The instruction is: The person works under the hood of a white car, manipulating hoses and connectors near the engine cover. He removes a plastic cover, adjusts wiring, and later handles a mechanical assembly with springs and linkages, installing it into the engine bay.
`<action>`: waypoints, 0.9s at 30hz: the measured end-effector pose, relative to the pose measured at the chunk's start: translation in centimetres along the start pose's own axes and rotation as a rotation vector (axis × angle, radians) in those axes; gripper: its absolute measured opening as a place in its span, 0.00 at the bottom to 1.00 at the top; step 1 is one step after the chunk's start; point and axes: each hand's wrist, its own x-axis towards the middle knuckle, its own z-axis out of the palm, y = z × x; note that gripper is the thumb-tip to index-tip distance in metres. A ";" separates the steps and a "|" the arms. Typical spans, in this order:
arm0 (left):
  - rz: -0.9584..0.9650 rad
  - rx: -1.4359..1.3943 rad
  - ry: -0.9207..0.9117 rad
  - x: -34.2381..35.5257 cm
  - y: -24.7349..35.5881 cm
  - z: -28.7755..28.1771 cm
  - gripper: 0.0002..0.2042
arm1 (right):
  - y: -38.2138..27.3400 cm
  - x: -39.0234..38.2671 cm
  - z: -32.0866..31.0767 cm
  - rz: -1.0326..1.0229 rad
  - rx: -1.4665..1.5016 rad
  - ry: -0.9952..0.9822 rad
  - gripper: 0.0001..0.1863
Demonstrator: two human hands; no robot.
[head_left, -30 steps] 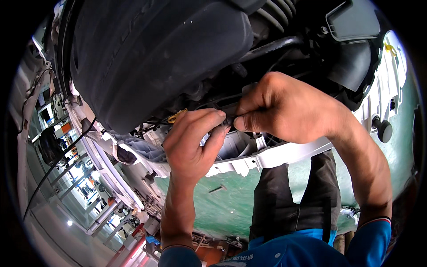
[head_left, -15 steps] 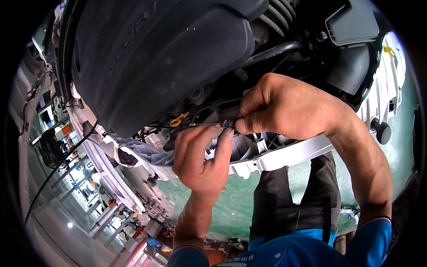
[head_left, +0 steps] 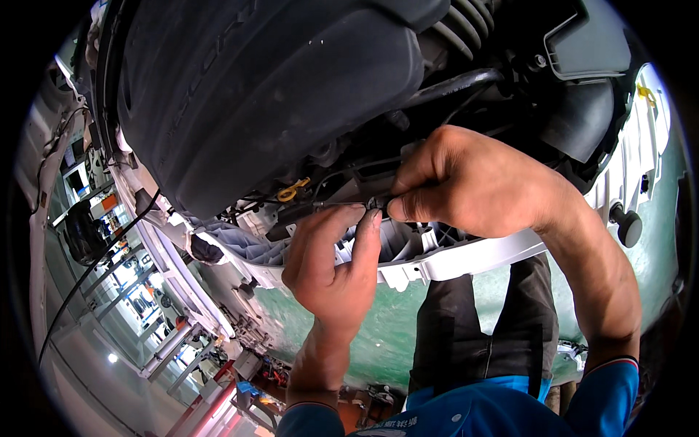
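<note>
Part (head_left: 376,202), small, dark, betw. L hand (head_left: 331,255) & R hand (head_left: 480,182), above white frame (head_left: 473,256); both hands nearly closed, thumb + index pinching Part, one end each; prob. light, stiff, slippery if oily, maybe brittle; best held by ends, fingertips only; raised lettering on cover (head_left: 277,109), pale characters on shirt (head_left: 466,411); no label visible on Part.

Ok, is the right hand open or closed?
Closed: the right hand brings thumb and forefinger together at a small dark part. What part it is, I cannot tell.
</note>
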 end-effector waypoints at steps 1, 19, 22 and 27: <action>-0.015 0.001 -0.004 0.0 0.1 0.0 0.10 | 0.0 0.0 0.0 -0.032 0.011 0.007 0.12; -0.169 -0.051 -0.042 -0.1 0.8 0.6 0.08 | 1.2 0.0 1.0 -0.165 -0.125 0.110 0.08; -0.190 -0.016 -0.061 -0.2 1.0 0.8 0.07 | 1.4 0.0 1.1 -0.162 -0.173 0.112 0.09; -0.208 0.019 -0.114 -0.2 1.2 0.8 0.07 | 1.4 0.2 1.3 -0.160 -0.199 0.122 0.09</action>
